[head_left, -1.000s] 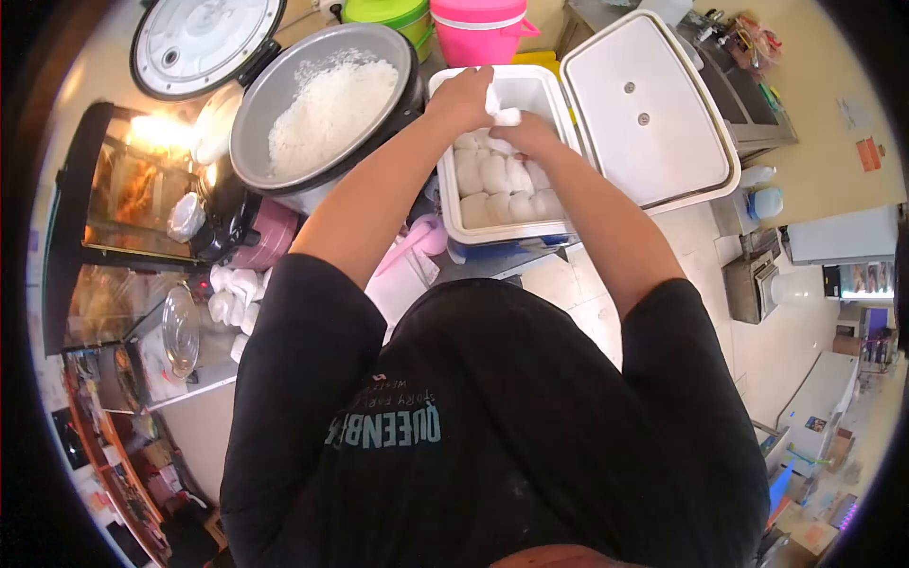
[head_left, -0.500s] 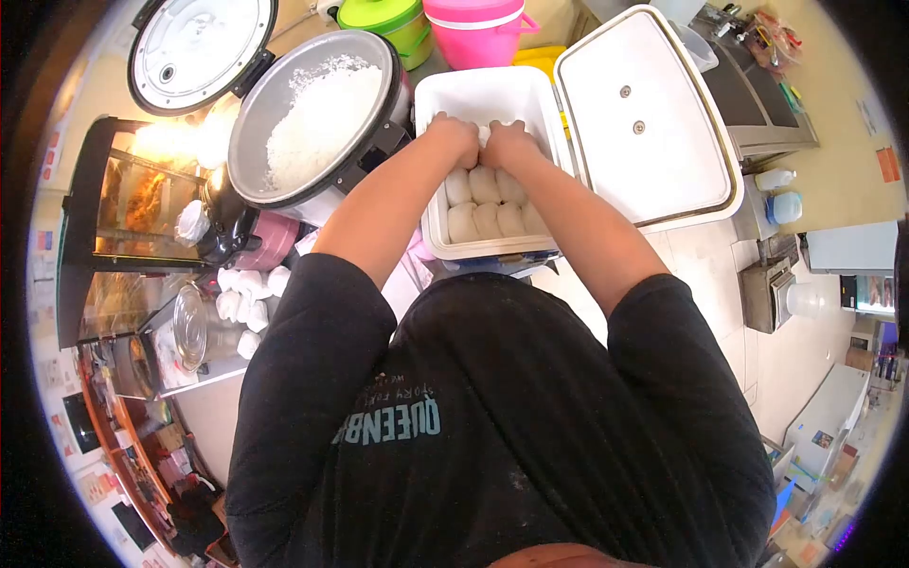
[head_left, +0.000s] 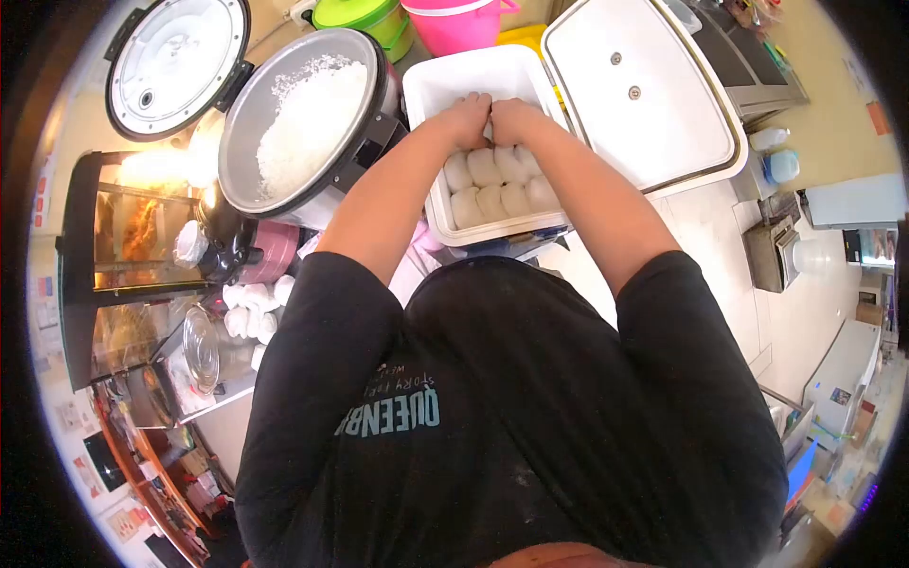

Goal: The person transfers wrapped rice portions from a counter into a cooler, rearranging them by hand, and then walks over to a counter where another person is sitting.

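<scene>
Fingers [head_left: 482,100] of both hands [head_left: 461,123] [head_left: 516,123] at cooler's [head_left: 454,76] white bundles [head_left: 490,201], "QUEENB" on shirt [head_left: 568,398]

"What's on the bench [head_left: 414,58], upper middle of my frame?"

"I see the rice cooker [head_left: 248,142], green container [head_left: 383,26] and pink bucket [head_left: 459,30]."

"And left of centre?"

"On my feed, a second bench [head_left: 231,390] carries white bundles [head_left: 250,312] and glassware [head_left: 201,348]."
</scene>
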Tool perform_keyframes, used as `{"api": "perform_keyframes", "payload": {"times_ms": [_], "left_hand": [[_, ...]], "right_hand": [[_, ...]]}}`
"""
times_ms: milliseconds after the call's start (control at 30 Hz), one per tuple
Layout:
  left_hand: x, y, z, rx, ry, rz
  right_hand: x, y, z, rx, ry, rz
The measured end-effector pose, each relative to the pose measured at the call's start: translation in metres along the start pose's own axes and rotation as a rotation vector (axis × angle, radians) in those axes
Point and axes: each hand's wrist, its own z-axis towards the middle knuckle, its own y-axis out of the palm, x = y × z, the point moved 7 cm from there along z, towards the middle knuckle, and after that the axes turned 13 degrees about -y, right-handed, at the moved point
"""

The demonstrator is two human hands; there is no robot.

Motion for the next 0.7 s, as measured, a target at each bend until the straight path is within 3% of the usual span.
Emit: {"api": "perform_keyframes", "payload": {"times_ms": [133, 233, 400, 467, 533, 600, 633, 700], "left_hand": [[0.004, 0.009, -0.008, -0.213, 0.044, -0.077], [0.008, 0.004, -0.03, -0.258, -0.055, 0.045], [0.012, 0.007, -0.034, -0.067, -0.106, 0.186], [0.016, -0.002, -0.046, 0.051, -0.13, 0.27], [0.018, -0.032, -0.096, 0.239, -0.077, 0.092], [0.013, -0.055, -0.171, 0.478, 0.341, -0.389], [0.0, -0.062, -0.214, 0.496, 0.395, -0.594], [-0.035, -0.051, -0.296, 0.579, 0.496, -0.829]], "right_hand": [[-0.009, -0.017, -0.017, -0.054, 0.059, 0.246], [-0.014, -0.004, -0.011, -0.095, -0.055, 0.127], [-0.016, 0.014, -0.005, -0.183, -0.099, -0.016], [0.009, 0.048, 0.034, -0.235, -0.464, -0.346], [0.0, 0.029, 0.016, 0.018, -0.302, -0.005], [0.039, 0.06, 0.04, 0.083, -0.381, -0.095], [0.067, 0.086, 0.059, 0.206, -0.546, -0.271], [0.028, 0.064, 0.019, 0.112, -0.383, -0.547]]}}
